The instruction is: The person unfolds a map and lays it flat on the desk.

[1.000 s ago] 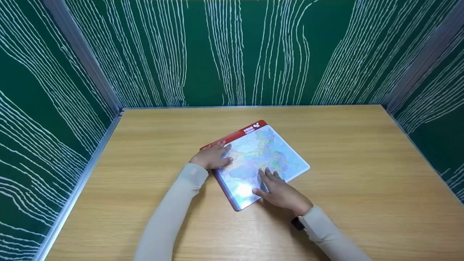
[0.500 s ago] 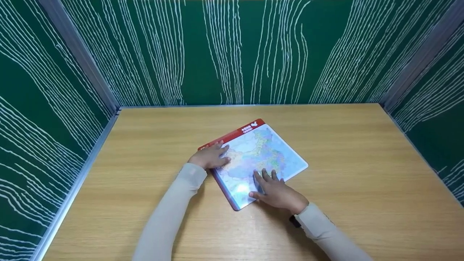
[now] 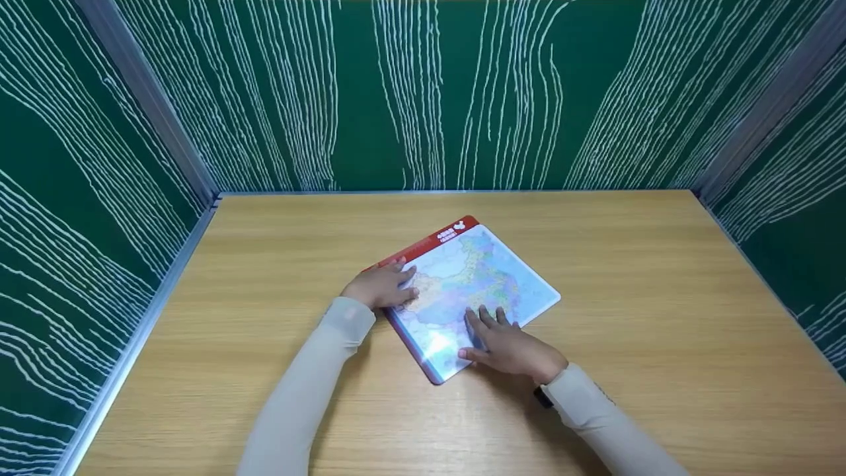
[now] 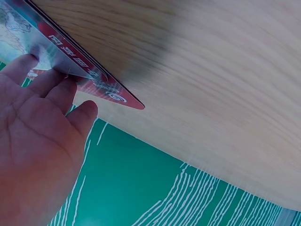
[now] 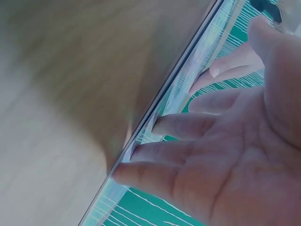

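A flat rectangular map board point(image 3: 489, 271) with a red title strip lies askew on the wooden table. My left hand point(image 3: 378, 287) rests spread over its left corner, fingers on the map and by the strip. On the near right edge lies my right hand point(image 3: 519, 349), fingers spread over the shiny surface. The left wrist view shows the red corner of the board point(image 4: 115, 87) sticking out past the left hand point(image 4: 42, 127). In the right wrist view, the fingertips of the right hand point(image 5: 225, 141) touch the board near its thin edge point(image 5: 162, 89).
The wooden table point(image 3: 628, 277) spreads around the board on all sides. Green panels point(image 3: 370, 99) with white wavy lines stand along the back and both sides, joined by grey corner posts point(image 3: 149, 106). A dark wristband point(image 3: 542, 397) shows at the right wrist.
The map board has turned slightly counterclockwise under my hands. My right hand shifted a little left, then back right; my left hand stays on the left corner.
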{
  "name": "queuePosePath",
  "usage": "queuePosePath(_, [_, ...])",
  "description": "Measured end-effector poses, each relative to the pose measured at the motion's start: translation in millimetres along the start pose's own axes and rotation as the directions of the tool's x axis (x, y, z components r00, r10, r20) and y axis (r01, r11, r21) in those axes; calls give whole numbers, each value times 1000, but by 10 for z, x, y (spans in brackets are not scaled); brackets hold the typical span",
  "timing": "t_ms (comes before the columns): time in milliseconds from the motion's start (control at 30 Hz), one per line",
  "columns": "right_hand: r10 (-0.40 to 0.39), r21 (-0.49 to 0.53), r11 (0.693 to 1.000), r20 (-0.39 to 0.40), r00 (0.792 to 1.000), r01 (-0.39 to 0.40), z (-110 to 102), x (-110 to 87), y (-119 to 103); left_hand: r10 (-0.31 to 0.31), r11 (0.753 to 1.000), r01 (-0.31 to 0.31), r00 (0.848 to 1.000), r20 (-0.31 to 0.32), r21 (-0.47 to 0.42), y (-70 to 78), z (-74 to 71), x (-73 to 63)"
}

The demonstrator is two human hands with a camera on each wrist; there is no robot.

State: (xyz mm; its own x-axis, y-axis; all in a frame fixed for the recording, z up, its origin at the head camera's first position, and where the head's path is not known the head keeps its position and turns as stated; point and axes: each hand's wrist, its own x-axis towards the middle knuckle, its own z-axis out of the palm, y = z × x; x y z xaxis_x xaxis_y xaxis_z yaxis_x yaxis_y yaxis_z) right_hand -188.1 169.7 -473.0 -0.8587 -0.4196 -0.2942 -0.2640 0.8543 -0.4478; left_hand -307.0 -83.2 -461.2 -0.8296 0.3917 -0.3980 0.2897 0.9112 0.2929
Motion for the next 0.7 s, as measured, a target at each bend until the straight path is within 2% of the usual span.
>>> queuePosePath(367, [15,-23,1000,-13,1000,-15,-32,44,21,6,999,-5,1000,-20,36,-21,18,-78])
queuePosePath(533, [33,-42,999,-25,999,-34,-26,72,17,39,996,-37,999,-23,79,-47,53,-89])
queuePosePath(700, [33,-79,996,-28,999,-35,-25,84,31,61,996,-58,997,-40,65,-77,119,-115])
